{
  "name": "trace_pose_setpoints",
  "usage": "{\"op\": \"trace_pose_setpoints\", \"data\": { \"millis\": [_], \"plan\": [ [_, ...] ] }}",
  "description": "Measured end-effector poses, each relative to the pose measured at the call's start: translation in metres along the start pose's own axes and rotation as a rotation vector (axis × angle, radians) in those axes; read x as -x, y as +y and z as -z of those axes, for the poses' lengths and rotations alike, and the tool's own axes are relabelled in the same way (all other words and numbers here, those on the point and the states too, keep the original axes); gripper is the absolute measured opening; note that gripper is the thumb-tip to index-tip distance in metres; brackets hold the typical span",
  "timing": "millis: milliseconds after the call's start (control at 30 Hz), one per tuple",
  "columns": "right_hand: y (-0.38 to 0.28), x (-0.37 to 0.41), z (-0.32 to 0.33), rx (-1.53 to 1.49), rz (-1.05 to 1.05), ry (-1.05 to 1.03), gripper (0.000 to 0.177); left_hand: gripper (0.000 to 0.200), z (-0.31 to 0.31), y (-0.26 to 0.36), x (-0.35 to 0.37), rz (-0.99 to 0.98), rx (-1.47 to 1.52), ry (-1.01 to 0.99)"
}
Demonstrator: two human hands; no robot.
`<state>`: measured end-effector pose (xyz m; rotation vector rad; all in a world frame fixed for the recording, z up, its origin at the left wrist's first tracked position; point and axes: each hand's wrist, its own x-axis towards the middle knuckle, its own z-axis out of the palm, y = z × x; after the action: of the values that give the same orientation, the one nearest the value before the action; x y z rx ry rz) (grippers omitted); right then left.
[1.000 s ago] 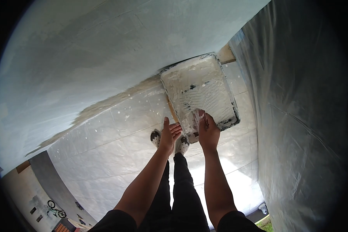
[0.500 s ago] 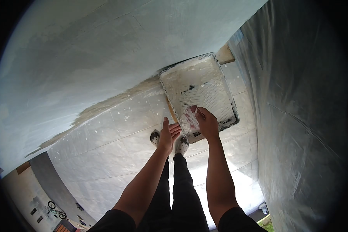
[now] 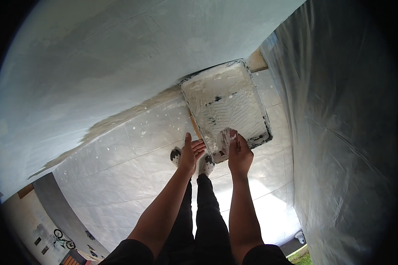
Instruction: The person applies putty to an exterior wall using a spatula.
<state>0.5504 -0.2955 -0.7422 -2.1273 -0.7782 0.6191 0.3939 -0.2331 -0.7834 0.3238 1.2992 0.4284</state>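
Observation:
A large paint tray (image 3: 227, 104), its rim blackened and its ridged bed coated in whitish paint, lies beyond my hands. My right hand (image 3: 241, 154) pinches a small flat scraper-like piece (image 3: 227, 140), reddish and smeared with white, over the near end of the tray. Beside the tray's near left corner is my left hand (image 3: 192, 152), holding nothing, its thumb up and its fingers stretched toward the tray.
A pale wall (image 3: 119, 66) with an unevenly coated lower edge rises at the left. Plastic sheeting (image 3: 340, 145) hangs at the right. Paint-spotted flooring (image 3: 141, 132) lies under my feet (image 3: 206, 165). A bicycle (image 3: 64, 239) stands at the lower left.
My right hand has moved slightly down and to the right in view with the scraper-like piece, and its wrist has turned. My left hand has barely moved.

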Motion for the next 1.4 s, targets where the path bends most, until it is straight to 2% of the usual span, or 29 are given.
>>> {"op": "trace_pose_setpoints", "data": {
  "millis": [33,167,233,333,400,500,533,600,633,667,733,800,867,933,1000,1033,1167,1267,1333,1400],
  "plan": [
    [0.003,-0.005,0.004,0.033,0.028,0.047,0.028,0.102,0.000,0.001,0.002,-0.004,-0.027,-0.009],
    [0.028,-0.016,-0.001,0.105,-0.007,0.021,0.028,0.103,-0.001,0.002,0.000,0.001,-0.029,-0.008],
    [0.025,-0.015,-0.007,0.057,-0.062,-0.092,0.028,0.103,-0.001,0.002,0.001,0.006,-0.036,-0.004],
    [0.018,-0.014,-0.010,-0.010,-0.057,-0.141,0.029,0.103,0.000,0.001,0.002,-0.002,-0.030,-0.005],
    [0.016,-0.012,-0.010,-0.043,-0.089,-0.085,0.029,0.102,0.001,0.002,0.001,-0.002,-0.033,-0.006],
    [0.003,-0.003,-0.015,0.031,-0.062,-0.261,0.031,0.102,-0.002,0.003,0.002,0.012,-0.022,-0.010],
    [0.000,-0.002,-0.015,0.031,-0.060,-0.260,0.031,0.102,-0.002,0.004,0.002,0.018,-0.008,-0.003],
    [-0.005,0.000,-0.016,-0.099,0.052,-0.074,0.031,0.102,-0.001,0.005,0.003,0.007,-0.018,-0.008],
    [-0.008,-0.001,-0.015,-0.008,0.093,-0.051,0.031,0.102,-0.001,0.006,0.005,0.001,-0.032,-0.017],
    [-0.003,-0.001,-0.018,-0.008,0.092,-0.052,0.031,0.102,0.000,0.004,0.004,0.003,-0.032,-0.016],
    [0.002,-0.007,-0.026,0.118,0.130,-0.222,0.030,0.102,-0.002,0.003,0.001,0.015,-0.014,0.008],
    [-0.005,-0.015,-0.023,0.151,0.117,-0.204,0.031,0.102,-0.003,0.003,0.001,0.008,-0.018,-0.001],
    [-0.020,-0.023,-0.022,-0.076,-0.017,-0.114,0.032,0.103,0.000,0.003,0.002,0.007,-0.025,-0.001],
    [-0.002,-0.026,-0.037,-0.033,0.056,-0.088,0.032,0.104,-0.001,0.002,0.001,0.010,-0.009,-0.002],
    [0.000,-0.025,-0.044,0.164,0.078,-0.227,0.032,0.103,-0.001,0.002,0.001,0.020,-0.002,-0.006],
    [-0.001,-0.028,-0.041,0.225,0.020,-0.264,0.032,0.103,-0.001,0.003,0.000,0.022,0.007,-0.005],
    [0.001,-0.032,-0.037,-0.013,-0.046,-0.174,0.031,0.101,-0.002,0.004,0.004,0.004,-0.013,-0.004],
    [0.007,-0.019,-0.043,0.164,0.062,-0.254,0.031,0.100,-0.004,0.004,0.004,0.026,-0.007,0.011],
    [0.005,-0.015,-0.033,0.232,0.062,-0.271,0.031,0.101,-0.004,0.005,0.003,0.032,0.010,0.017],
    [0.003,-0.005,-0.024,0.030,0.042,-0.160,0.031,0.101,-0.003,0.006,0.004,0.020,0.010,0.011]
  ]
}}
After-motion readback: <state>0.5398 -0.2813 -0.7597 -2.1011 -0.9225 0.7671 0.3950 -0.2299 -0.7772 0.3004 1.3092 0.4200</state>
